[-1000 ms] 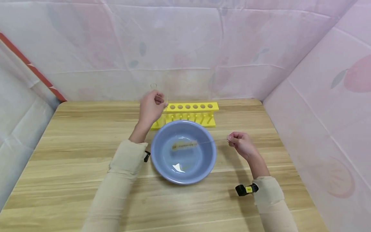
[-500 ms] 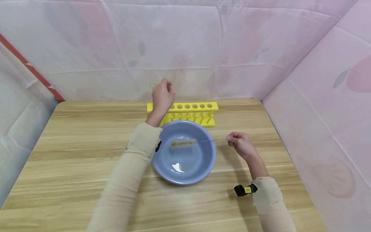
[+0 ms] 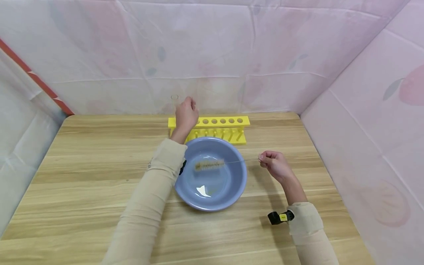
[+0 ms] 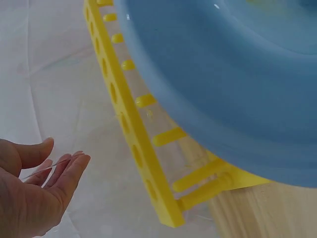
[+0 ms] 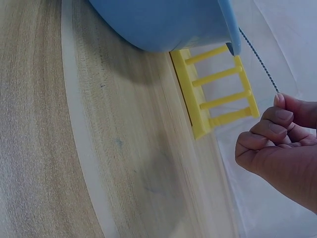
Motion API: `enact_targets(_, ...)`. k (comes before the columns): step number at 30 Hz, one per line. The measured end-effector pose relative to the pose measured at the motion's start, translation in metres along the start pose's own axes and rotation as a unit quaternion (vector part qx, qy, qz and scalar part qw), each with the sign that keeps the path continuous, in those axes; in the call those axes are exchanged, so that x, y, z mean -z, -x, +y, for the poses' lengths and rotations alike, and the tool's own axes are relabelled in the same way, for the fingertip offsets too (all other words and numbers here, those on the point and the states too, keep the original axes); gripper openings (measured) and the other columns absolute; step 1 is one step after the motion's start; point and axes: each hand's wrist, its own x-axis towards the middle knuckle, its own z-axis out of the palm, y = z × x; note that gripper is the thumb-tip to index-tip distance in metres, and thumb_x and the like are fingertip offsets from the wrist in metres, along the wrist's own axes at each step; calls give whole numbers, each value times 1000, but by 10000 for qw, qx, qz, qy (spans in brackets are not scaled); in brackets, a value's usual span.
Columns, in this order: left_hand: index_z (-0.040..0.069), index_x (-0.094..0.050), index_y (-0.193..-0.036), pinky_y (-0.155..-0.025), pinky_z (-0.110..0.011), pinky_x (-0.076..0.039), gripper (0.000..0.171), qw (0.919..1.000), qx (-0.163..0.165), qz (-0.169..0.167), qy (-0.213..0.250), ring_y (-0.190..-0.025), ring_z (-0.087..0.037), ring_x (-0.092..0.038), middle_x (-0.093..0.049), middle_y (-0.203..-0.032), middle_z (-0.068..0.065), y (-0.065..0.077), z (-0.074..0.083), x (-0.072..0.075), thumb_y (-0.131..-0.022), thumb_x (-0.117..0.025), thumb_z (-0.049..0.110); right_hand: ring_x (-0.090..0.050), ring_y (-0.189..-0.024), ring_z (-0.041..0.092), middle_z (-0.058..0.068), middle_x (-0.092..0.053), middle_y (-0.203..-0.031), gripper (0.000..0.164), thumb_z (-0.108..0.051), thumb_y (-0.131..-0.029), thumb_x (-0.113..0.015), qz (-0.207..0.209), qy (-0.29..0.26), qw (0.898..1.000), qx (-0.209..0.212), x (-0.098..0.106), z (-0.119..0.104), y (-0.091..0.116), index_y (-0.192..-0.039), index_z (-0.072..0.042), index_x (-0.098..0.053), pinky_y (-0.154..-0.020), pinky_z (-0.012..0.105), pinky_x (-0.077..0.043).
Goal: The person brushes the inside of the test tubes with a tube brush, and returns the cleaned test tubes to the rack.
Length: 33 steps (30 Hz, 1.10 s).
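Note:
My left hand (image 3: 186, 115) is at the yellow test tube rack (image 3: 218, 121). In the left wrist view its fingers are fairly straight, with the thumb apart from them. A thin clear rim shows beside the fingers, apparently a glass test tube's; its body is hardly visible. Another clear test tube (image 3: 174, 98) stands at the rack's left end. With thumb and fingertips my right hand (image 3: 277, 166) pinches the twisted wire handle (image 5: 259, 60) of a test tube brush. The brush's bristle head (image 3: 209, 165) is inside the blue basin (image 3: 239, 191), slightly blurred; whether it touches the water is unclear.
The basin stands in the middle of the wooden table (image 3: 82, 176), just in front of the rack. A patterned sheet (image 3: 212, 44) hangs behind the table, and another (image 3: 374, 121) stands along its right side.
My left hand has moved right and slightly up, then settled back down a little at the rack; its thumb and fingers are now partly hidden. My right hand and the brush have hardly moved.

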Motion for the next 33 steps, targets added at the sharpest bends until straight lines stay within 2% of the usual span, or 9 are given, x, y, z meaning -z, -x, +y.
enact_targets(5, 0, -54, -100, -67, -34, -43, 12, 9991, 203, -316, -177, -74, -24, -50, -53, -81, -9, 1, -9, -7, -89, -54, 5, -39, -59, 13, 3, -51, -67, 28, 8, -91, -44, -49, -77, 10000, 38, 0, 2, 0, -66, -3, -52, -58, 23, -36)
enact_targets(11, 2, -52, -93, -67, -34, -43, 6, 9981, 257, -451, -343, -75, -26, -51, -53, -81, -10, 2, -18, -12, -88, -55, 6, -39, -58, 11, 1, -51, -66, 30, 10, -91, -43, -79, -141, 9998, 117, 1, 5, -1, -66, -4, -54, -57, 22, -35)
enact_targets(25, 6, -47, -89, -63, -31, -39, 10, 9929, 587, -832, -609, -75, -25, -48, -49, -80, -9, 2, -23, -16, -89, -57, 9, -38, -58, 13, 2, -48, -65, 26, 6, -91, -46, -28, -211, 9998, 37, -1, 4, -2, -67, -2, -54, -58, 24, -34)
enact_targets(30, 4, -49, -97, -67, -32, -41, 10, 9900, 718, -1086, -540, -81, -26, -49, -52, -89, -10, 1, -20, -14, -90, -55, 10, -39, -59, 12, 2, -48, -65, 26, 5, -91, -47, -5, -252, 9997, 22, -2, 4, -4, -67, -3, -54, -60, 25, -34)
enact_targets(33, 2, -51, -112, -76, -35, -44, 24, 9871, 798, -1271, -558, -93, -28, -52, -55, -105, -12, 1, -18, -13, -90, -55, 12, -41, -60, 11, 1, -50, -67, 24, 2, -91, -49, -21, -186, 9998, 47, -3, 4, -5, -69, -3, -55, -60, 24, -36)
